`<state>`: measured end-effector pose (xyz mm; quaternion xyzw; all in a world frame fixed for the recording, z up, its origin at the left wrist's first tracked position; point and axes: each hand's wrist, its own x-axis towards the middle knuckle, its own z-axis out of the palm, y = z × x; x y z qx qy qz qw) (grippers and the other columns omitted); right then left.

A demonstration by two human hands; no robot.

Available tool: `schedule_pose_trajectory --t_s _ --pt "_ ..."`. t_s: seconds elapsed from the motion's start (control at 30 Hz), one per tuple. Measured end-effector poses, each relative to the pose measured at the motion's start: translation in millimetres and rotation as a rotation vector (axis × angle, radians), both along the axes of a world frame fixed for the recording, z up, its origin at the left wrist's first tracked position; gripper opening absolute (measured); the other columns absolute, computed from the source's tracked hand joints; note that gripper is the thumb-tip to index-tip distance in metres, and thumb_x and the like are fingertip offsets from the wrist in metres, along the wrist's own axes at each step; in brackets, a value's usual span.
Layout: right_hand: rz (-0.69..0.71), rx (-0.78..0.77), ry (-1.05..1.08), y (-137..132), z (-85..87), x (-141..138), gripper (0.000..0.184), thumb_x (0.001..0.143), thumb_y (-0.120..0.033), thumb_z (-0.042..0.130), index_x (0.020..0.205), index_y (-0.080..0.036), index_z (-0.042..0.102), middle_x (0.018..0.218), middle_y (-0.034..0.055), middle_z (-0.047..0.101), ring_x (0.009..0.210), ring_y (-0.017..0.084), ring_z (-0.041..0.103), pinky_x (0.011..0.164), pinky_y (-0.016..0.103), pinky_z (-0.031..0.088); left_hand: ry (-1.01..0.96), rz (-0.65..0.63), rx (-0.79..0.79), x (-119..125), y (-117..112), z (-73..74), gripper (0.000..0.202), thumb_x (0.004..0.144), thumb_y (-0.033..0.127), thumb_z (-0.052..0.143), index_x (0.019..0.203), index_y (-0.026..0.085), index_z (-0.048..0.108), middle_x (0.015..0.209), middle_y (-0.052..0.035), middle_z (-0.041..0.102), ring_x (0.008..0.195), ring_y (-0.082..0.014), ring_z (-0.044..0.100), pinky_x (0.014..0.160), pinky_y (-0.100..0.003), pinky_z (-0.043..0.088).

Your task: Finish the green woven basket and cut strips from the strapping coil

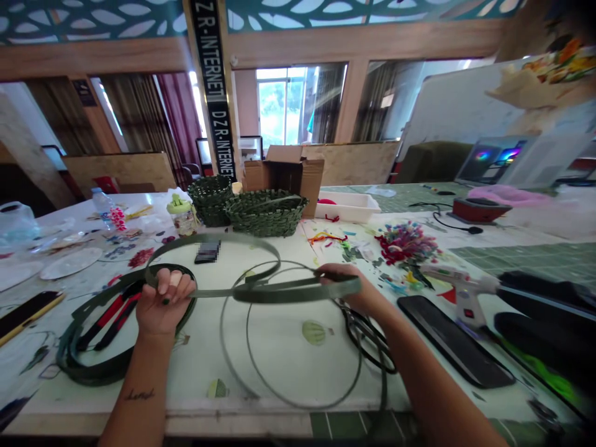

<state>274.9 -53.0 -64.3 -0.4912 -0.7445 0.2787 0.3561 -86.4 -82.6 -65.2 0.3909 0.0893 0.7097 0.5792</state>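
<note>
A flat dark green strip (298,293) runs in loops between my hands above the table. My left hand (162,301) has its fingers curled round one part of it. My right hand (354,274) grips the loop at the other end, its fingers partly hidden behind the strip. Under my left hand, a coil of green strip (69,363) circles a red-and-black-handled tool (112,313). Thinner loops of strip (251,363) hang or lie below the middle. Black-handled scissors (372,344) rest beneath my right wrist.
Two woven green baskets (270,214) and a cardboard box (313,186) stand at the back. To the right are a glue gun (468,298), a black tray-like slab (454,340) and colourful craft stems (410,243). A lidded cup (180,214) and a phone (30,313) are leftward.
</note>
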Motion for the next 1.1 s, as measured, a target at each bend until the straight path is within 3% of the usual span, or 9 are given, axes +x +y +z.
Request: schedule_pose_trajectory --t_s 0.23,0.3,0.4,0.5,0.67,0.8,0.9,1.0,1.1 --pt "-0.381 0.605 -0.120 27.7 52.8 39.0 0.023 0.080 -0.029 0.049 0.088 -0.017 0.067 0.070 0.0043 0.066 0.063 0.020 0.060 0.062 0.031 0.046 0.390 0.319 0.020 2.3 12.4 3.5 0.020 0.059 0.022 0.075 0.058 0.020 0.055 0.077 -0.0009 0.051 0.085 -0.0170 0.050 0.085 -0.031 0.040" --pt "-0.499 0.742 -0.126 31.5 69.5 37.6 0.023 0.082 -0.027 0.048 0.093 -0.018 0.066 0.074 0.0053 0.065 0.070 0.022 0.060 0.069 0.034 0.046 0.635 0.480 0.012 7.9 18.9 -0.2 0.016 0.057 0.020 0.076 0.059 0.021 0.060 0.089 -0.0032 0.054 0.095 -0.0203 0.049 0.086 -0.029 0.038" --pt "-0.608 0.854 -0.106 38.7 84.3 31.2 0.023 0.084 -0.024 0.046 0.098 -0.019 0.063 0.076 0.0059 0.063 0.073 0.021 0.060 0.075 0.036 0.045 0.988 0.650 0.027 18.3 25.7 -9.4 0.015 0.054 0.020 0.077 0.063 0.022 0.065 0.082 -0.0033 0.054 0.082 -0.0196 0.050 0.076 -0.027 0.039" --pt "-0.629 0.772 0.103 49.7 77.4 20.0 0.022 0.085 -0.026 0.044 0.100 -0.018 0.058 0.068 0.0029 0.060 0.061 0.017 0.058 0.064 0.032 0.047 1.118 0.589 -0.009 27.1 28.0 -19.7 0.010 0.062 0.021 0.069 0.071 0.024 0.066 0.074 -0.0019 0.056 0.069 -0.0184 0.049 0.068 -0.026 0.038" --pt "-0.590 0.490 0.481 64.5 31.0 -9.0 0.026 0.085 -0.037 0.044 0.097 -0.016 0.052 0.059 -0.0018 0.055 0.048 0.013 0.053 0.048 0.024 0.044 1.109 0.443 -0.066 33.3 31.4 -31.7 0.016 0.064 0.016 0.056 0.074 0.023 0.067 0.072 -0.0015 0.063 0.072 -0.0202 0.055 0.075 -0.030 0.040" --pt "-0.540 0.346 0.460 70.9 -9.1 -24.6 0.033 0.085 -0.040 0.042 0.103 -0.014 0.049 0.067 0.0003 0.057 0.053 0.012 0.055 0.051 0.025 0.046 1.113 0.461 -0.151 31.6 34.1 -36.3 0.016 0.069 0.021 0.054 0.075 0.020 0.068 0.064 -0.0009 0.063 0.067 -0.0206 0.058 0.071 -0.031 0.042" --pt "-0.447 0.155 0.363 72.9 -28.6 -22.1 0.039 0.073 -0.040 0.062 0.100 -0.013 0.053 0.067 -0.0001 0.058 0.057 0.014 0.057 0.053 0.026 0.047 1.072 0.513 -0.236 28.6 35.7 -37.6 0.010 0.070 0.028 0.061 0.072 0.020 0.066 0.058 0.0007 0.059 0.061 -0.0191 0.057 0.063 -0.028 0.041" --pt "-0.362 -0.025 0.241 67.8 -35.0 -11.5 0.061 0.051 -0.030 0.080 0.103 -0.011 0.056 0.064 -0.0013 0.059 0.056 0.014 0.057 0.055 0.027 0.047 0.972 0.519 -0.319 27.7 38.4 -39.4 0.014 0.066 0.031 0.067 0.072 0.018 0.062 0.058 0.0018 0.056 0.055 -0.0162 0.056 0.055 -0.026 0.041" --pt "-0.283 -0.120 0.178 57.6 -31.3 0.2 0.081 0.044 -0.024 0.082 0.118 -0.012 0.051 0.076 0.0024 0.064 0.067 0.016 0.060 0.063 0.028 0.049 0.809 0.476 -0.386 30.8 40.0 -41.1 0.026 0.062 0.027 0.071 0.083 0.018 0.059 0.071 0.0012 0.058 0.057 -0.0146 0.060 0.055 -0.026 0.046"
